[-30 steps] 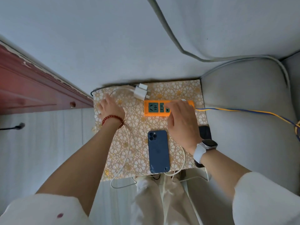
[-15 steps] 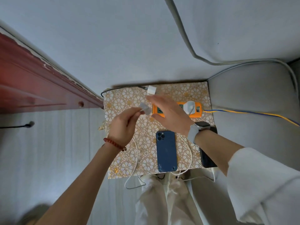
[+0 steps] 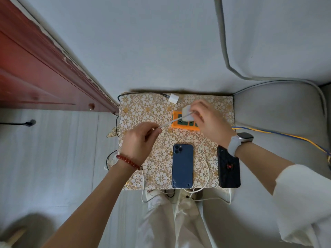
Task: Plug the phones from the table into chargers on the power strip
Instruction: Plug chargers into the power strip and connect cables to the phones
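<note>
— On the patterned table (image 3: 143, 111), where do the phones sit?
— Both lie at its near edge, backs up. A blue phone (image 3: 182, 166) is in the middle; a black phone (image 3: 228, 169) lies to its right, just under the right wrist and its watch (image 3: 240, 140).
— And the power strip?
— An orange power strip (image 3: 176, 124) lies farther back, right of centre, with a blue-and-yellow cord (image 3: 279, 134) running off to the right.
— What are the hands doing?
— The right hand (image 3: 208, 120) is over the strip, fingertips pinched on a white charger (image 3: 187, 115) that sits on or just above the strip's left part; I cannot tell whether it is seated in a socket. The left hand (image 3: 138, 143), with a red bead bracelet (image 3: 128, 161) at the wrist, pinches a white cable (image 3: 172, 121) between thumb and fingers, and the cable runs taut up to the charger.
— Anything else?
— A second white charger (image 3: 173, 98) lies at the far edge of the table with a dark cable (image 3: 136, 93) attached. More white cable loops beside the blue phone and hangs off the near edge
</note>
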Action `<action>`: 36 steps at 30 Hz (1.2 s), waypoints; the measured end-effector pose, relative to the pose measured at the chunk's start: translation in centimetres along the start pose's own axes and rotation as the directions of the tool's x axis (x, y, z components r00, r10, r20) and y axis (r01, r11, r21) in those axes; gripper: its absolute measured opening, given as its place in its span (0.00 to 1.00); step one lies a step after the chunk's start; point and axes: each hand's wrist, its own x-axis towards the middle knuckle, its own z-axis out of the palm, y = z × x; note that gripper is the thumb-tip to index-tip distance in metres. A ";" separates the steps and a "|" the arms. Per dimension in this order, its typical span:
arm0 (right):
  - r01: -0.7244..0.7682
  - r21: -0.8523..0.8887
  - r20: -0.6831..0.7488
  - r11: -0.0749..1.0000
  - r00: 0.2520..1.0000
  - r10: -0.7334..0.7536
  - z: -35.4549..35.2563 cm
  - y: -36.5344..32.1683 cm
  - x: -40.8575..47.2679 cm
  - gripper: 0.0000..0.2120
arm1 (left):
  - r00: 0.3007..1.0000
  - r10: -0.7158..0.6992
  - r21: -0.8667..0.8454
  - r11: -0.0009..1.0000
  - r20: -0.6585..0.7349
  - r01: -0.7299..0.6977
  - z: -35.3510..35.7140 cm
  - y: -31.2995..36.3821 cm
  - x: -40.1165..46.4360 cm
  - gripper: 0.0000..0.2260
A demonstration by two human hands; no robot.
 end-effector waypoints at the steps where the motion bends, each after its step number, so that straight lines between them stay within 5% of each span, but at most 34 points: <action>1: -0.031 -0.031 -0.023 0.999 0.999 0.031 -0.6 0.7 0.1 0.06 | 1.000 -0.017 0.018 1.000 0.010 0.017 0.1 -0.4 -0.1 0.05; 9: -0.178 -0.099 0.101 0.979 0.977 0.187 -1.1 4.0 -0.9 0.07 | 0.984 -0.169 -0.002 0.986 -0.051 0.169 1.0 -1.8 0.0 0.05; 24: -0.250 -0.053 -0.120 0.967 0.963 0.242 0.3 4.4 -1.6 0.07 | 0.985 -0.174 0.017 0.985 -0.019 0.174 2.1 -1.5 0.4 0.05; 36: -0.261 -0.180 -0.041 0.948 0.965 0.258 1.3 4.2 -1.4 0.08 | 0.979 -0.203 0.010 0.979 -0.034 0.204 1.9 -1.6 0.5 0.06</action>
